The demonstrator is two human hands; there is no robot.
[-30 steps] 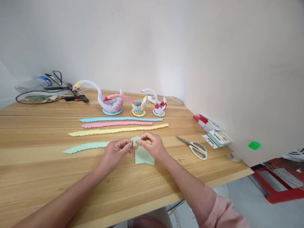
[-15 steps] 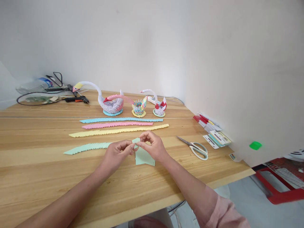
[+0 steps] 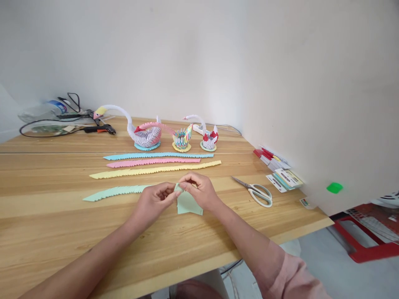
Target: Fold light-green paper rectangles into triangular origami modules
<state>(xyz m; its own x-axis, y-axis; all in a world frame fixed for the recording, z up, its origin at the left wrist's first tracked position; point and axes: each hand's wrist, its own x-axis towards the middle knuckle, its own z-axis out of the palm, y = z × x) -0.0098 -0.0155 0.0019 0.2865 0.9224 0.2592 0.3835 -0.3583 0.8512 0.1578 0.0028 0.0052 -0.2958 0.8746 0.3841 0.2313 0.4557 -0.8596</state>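
Note:
Both hands pinch one small light-green piece of paper (image 3: 178,187) just above the table. My left hand (image 3: 158,198) holds its left side between thumb and fingers. From the other side, my right hand (image 3: 200,190) grips the top right, fingertips nearly meeting the left ones, which hides part of the fold. Below them lie light-green paper sheets (image 3: 188,203) on the wood. To the left, a chain of interlocked green paper pieces (image 3: 116,192) runs up to the left hand. Yellow (image 3: 152,170), pink (image 3: 154,162) and blue (image 3: 157,155) paper chains lie behind it.
Folded-paper swans stand at the back: a large one (image 3: 149,136), a multicoloured one (image 3: 181,140) and a small one (image 3: 209,140). Scissors (image 3: 257,193) lie at right, near paper packs (image 3: 285,179) by the wall. Pliers (image 3: 99,128) and a plastic bottle (image 3: 40,111) sit far left.
The green paper between my fingers has been folded or turned, and now shows a smaller, pointed shape. My hands have drawn slightly closer together. The camera view has shifted a little.

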